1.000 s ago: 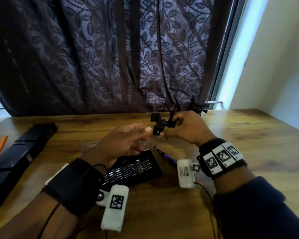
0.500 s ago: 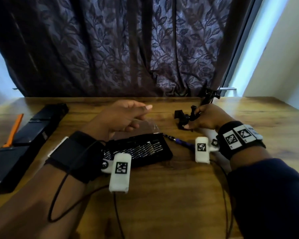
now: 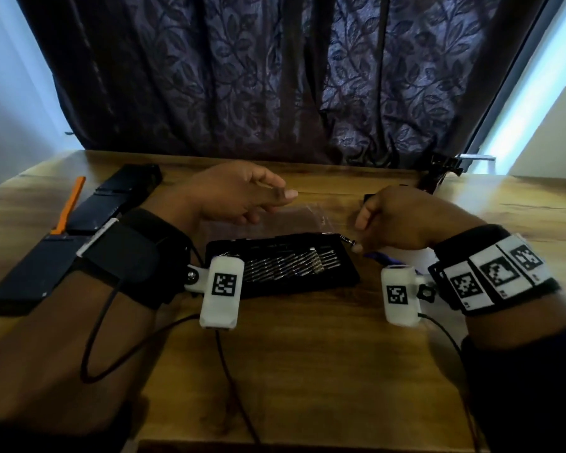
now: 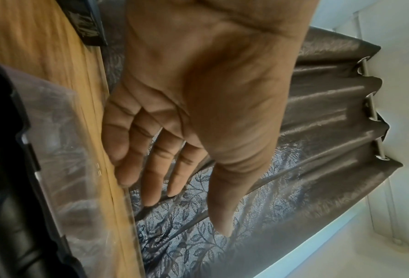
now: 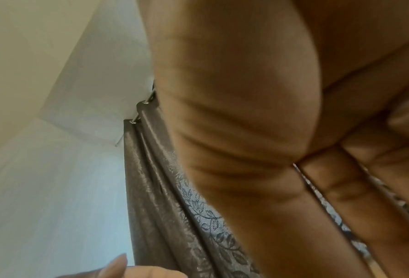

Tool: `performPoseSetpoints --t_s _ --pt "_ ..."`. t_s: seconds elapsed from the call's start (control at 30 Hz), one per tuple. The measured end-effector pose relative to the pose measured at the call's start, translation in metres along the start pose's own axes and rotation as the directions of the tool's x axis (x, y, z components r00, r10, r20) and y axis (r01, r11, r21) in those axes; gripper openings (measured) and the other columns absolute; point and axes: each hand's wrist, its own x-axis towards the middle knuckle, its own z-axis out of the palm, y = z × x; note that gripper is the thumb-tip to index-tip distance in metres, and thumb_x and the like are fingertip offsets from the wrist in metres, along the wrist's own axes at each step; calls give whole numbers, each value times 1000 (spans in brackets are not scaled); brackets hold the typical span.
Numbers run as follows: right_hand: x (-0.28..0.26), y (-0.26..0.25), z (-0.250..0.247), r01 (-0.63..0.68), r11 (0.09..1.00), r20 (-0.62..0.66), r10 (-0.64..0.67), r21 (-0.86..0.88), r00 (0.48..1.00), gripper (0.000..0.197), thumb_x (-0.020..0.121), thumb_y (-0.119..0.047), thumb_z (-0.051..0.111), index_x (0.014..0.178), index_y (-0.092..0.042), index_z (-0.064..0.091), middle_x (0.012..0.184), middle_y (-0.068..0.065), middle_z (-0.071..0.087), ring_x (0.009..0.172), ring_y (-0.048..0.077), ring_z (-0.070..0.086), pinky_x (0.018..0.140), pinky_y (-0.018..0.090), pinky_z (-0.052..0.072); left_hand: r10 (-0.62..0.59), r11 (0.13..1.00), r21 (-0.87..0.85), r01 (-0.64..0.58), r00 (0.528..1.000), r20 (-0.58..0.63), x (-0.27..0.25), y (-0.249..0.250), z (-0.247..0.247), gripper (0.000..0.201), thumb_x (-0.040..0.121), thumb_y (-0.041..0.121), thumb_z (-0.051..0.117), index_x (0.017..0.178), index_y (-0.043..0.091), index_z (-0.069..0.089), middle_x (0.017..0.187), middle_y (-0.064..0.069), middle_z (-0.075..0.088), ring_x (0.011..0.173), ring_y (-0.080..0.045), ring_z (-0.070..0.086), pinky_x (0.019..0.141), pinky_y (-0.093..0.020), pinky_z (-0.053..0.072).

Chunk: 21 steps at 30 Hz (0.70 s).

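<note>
The right hand [image 3: 402, 220] sits low over the table [image 3: 307, 371], right of the bit case [image 3: 307, 287], fingers curled under. The screwdriver [image 3: 374, 256] lies beneath it, its blue handle showing on the near side and its metal tip just beside the thumb [image 3: 357, 247]. Whether the fingers grip it is hidden. A black part [image 3: 368, 198] peeks out beyond the knuckles. The left hand [image 3: 236, 197] hovers over the case's clear lid [image 3: 301, 220], fingers loosely spread, holding nothing.

A room in a home is suggested: a leaf-patterned curtain [image 3: 275, 76] is hung on rings beside plain walls [image 3: 556, 132], and a wooden table [image 3: 307, 371] (a screwdriver-bit case [image 3: 291, 291] laid open on it) is placed before it.
</note>
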Motion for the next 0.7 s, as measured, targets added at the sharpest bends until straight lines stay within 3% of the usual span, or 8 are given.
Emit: performPoseSetpoints --t_s 0.2,0.37,0.53,0.6,0.7 --pt "2 1 0 0 999 76 3 -41 997 33 70 -37 92 91 -29 67 93 -6 71 93 16 66 90 35 53 -6 1000 6 5 995 98 1 3 9 76 53 72 73 119 34 69 106 1 78 82 -13 68 79 -34 55" --pt "4 6 0 -29 999 129 25 28 991 33 74 -27 91 94 -23 66 80 -8 71 72 8 69 62 23 45 -9 999 43 3 990 139 1 3 18 75 57 71 72 121 34 68 104 0 79 80 -10 69 79 -32 56" --pt "6 7 0 -48 999 153 44 22 987 34 75 -26 90 98 -24 65 63 -13 67 58 1 64 52 16 42 -36 997 69 26 988 152 0 2 20 67 59 69 73 117 36 69 101 4 79 81 -10 71 80 -32 56" --pt "6 6 -1 -50 999 164 47 14 985 35 76 -28 90 99 -24 64 54 -14 67 57 1 64 53 17 43 -36 997 75 25 988 150 0 3 22 69 57 71 73 117 37 69 101 4 79 81 -10 71 79 -31 56" --pt "4 5 -1 -60 998 184 54 29 981 38 75 -32 90 101 -23 64 61 -8 72 63 7 70 68 26 54 -35 995 103 19 987 160 -2 5 25 66 58 72 71 115 39 69 101 7 79 83 -10 72 79 -30 57"
